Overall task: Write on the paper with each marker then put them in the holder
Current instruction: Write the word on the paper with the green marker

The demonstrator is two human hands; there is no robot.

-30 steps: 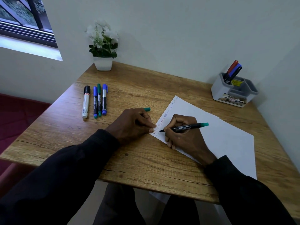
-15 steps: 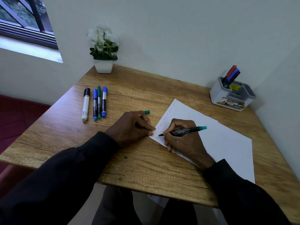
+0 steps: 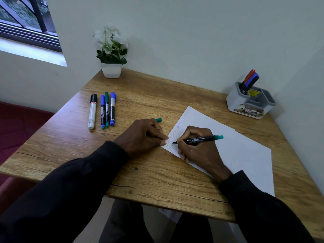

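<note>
Supporting surface: wooden table (image 3: 149,181), set into a corner of pale walls; a window (image 3: 26,23) is seen at upper left.
Paper: white sheet (image 3: 236,155), laid at an angle on the right half of the table, its near right part overhanging the front edge. Short lines of coloured handwriting (image 3: 175,132) are seen along its left edge.
Potted plant: white pot with white flowers (image 3: 111,70), placed at the far left corner of the table.
Holder: white and grey desk organiser (image 3: 245,106), placed at the far right corner, well apart from the paper. Red, blue and black markers (image 3: 249,79) are stood tilted in its rear left compartment.
Right hand (image 3: 198,149): rested on the paper; the green marker is pinched between thumb and curled fingers.
Left hand (image 3: 142,135): knuckles bent, thumb and forefinger tips pressed on the paper's left corner.
Loose markers: four laid side by side at the left of the table, one white-bodied with black cap (image 3: 92,113), one blue (image 3: 103,111), one green (image 3: 107,109), one blue (image 3: 112,109).
Green marker (image 3: 201,139): black barrel, uncapped, tip touching the paper beside the lowest line of writing.
Green cap (image 3: 158,120): seen protruding past the left hand's knuckles; whether it is gripped cannot be told.
</note>
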